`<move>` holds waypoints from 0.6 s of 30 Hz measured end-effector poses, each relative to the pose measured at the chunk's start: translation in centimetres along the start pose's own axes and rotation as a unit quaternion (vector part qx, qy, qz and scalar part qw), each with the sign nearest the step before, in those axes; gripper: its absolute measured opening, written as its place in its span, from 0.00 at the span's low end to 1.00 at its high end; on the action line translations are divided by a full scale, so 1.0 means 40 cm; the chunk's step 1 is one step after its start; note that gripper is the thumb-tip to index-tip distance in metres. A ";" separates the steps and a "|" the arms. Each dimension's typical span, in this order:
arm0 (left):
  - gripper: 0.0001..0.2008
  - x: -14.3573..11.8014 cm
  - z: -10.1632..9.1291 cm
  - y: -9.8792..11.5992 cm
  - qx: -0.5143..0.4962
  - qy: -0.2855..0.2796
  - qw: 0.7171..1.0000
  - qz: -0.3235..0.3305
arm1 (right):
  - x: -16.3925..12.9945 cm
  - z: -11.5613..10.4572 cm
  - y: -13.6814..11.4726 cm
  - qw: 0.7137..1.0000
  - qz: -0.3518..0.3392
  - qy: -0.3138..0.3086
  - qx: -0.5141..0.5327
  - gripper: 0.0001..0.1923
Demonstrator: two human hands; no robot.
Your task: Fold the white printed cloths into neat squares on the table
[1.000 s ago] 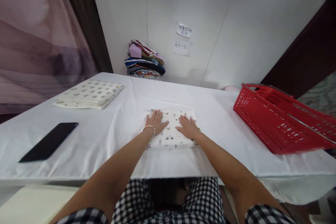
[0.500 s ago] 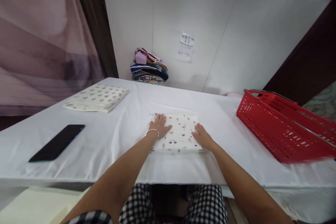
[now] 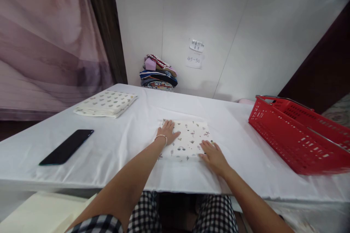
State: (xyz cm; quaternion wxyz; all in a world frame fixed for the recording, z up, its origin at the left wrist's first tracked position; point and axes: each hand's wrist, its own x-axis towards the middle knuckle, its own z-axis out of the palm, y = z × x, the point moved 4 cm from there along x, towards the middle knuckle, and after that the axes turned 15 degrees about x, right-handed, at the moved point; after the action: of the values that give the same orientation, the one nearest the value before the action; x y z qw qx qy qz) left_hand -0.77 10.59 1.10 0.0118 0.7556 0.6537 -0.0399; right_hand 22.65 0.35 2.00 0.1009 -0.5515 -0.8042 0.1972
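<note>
Left hand point(image 3: 168, 132) flat, fingers spread on folded cloth point(image 3: 186, 140); right hand point(image 3: 213, 154) flat at near corner. Gotta press evenly, keep edges square.

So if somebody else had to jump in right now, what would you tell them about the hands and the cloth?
Left hand: flat, palm down, on the left part of the small folded white cloth with little printed pictures.
Right hand: open, resting at the cloth's near right corner.
The cloth lies on the white-covered table, already folded into a neat square.
Another folded white spotted cloth lies far left; a black phone near left; a red plastic basket at the right.
Left: the square sits in the middle, not yet beside the other cloth or in the basket.
</note>
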 end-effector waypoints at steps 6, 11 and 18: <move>0.38 0.003 0.006 -0.005 0.000 -0.002 1.000 0.004 | -0.021 -0.018 0.081 0.999 0.026 0.041 -0.019 0.32; 0.39 0.008 -0.029 0.002 0.014 -0.038 0.999 0.006 | -0.018 -0.004 0.072 0.999 0.028 0.044 -0.005 0.32; 0.37 -0.149 -0.050 0.065 0.028 0.049 0.992 0.117 | -0.017 -0.002 0.085 0.998 0.034 0.041 -0.012 0.32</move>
State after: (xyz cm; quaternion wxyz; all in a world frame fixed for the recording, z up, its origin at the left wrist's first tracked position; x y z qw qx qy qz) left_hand 1.03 4.46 3.45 -0.0367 0.8280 0.5591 -0.0199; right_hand 25.80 0.80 0.66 0.1207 -0.5873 -0.7825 0.1679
